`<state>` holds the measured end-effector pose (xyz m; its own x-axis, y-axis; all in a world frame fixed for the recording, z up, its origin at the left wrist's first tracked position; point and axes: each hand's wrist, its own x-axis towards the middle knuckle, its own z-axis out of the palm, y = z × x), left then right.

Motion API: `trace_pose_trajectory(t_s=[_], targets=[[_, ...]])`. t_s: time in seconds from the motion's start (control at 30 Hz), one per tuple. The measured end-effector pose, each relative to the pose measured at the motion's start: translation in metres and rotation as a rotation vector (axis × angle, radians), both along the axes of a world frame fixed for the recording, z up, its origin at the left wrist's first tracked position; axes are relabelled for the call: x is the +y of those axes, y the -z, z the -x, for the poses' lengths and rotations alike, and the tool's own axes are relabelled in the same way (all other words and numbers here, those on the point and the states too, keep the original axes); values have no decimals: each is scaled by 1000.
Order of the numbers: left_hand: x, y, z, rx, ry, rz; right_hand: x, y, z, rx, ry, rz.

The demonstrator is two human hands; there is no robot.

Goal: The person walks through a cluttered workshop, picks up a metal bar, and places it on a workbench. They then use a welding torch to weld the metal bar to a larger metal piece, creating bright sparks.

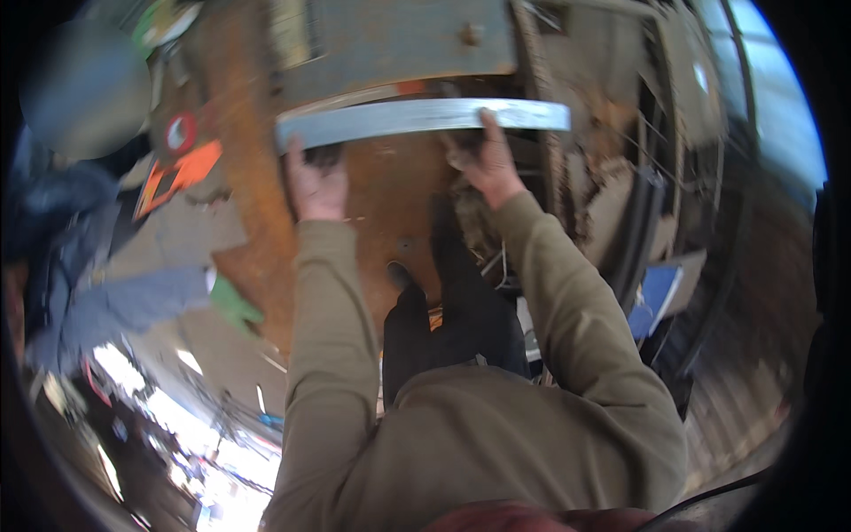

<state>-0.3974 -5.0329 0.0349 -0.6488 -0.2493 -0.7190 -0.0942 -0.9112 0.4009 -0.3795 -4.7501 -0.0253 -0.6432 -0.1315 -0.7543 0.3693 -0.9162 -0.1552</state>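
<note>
A long silver metal bar (408,118), flat-sided and shiny, stretches crosswise in front of me in both hands. My left hand (321,182) grips it near its left end, thumb up against the near face. Farther right, my right hand (493,166) closes round it with the thumb over the top, and the bar's right end sticks out past that hand. Most fingers of both hands are hidden under or behind the bar. Beneath it lies a rusty brown metal surface (381,191). Some motion blur softens the picture.
At the left a co-worker's blue-grey sleeve (142,301) and green glove (234,303) rest by the rusty surface, near an orange item (182,177) and a red disc (180,133). A grey-blue metal plate (399,44) lies beyond the bar. Racks with scrap and a blue folder (654,297) stand right.
</note>
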Motion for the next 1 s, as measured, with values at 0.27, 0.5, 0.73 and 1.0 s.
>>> trace_pose_trajectory(t_s=[0.27, 0.5, 0.73, 1.0], targets=[[1, -4, 2, -28, 15, 145, -4, -16, 3, 168, 9, -83], [3, -8, 4, -63, 31, 151, -3, -17, 2, 185, 1, -98], [-2, 1, 4, -44, 61, 105, -3, -14, -1, 156, 17, -65], [-2, 5, 2, 20, 7, 88, -6, -7, 1, 126, 14, -124]])
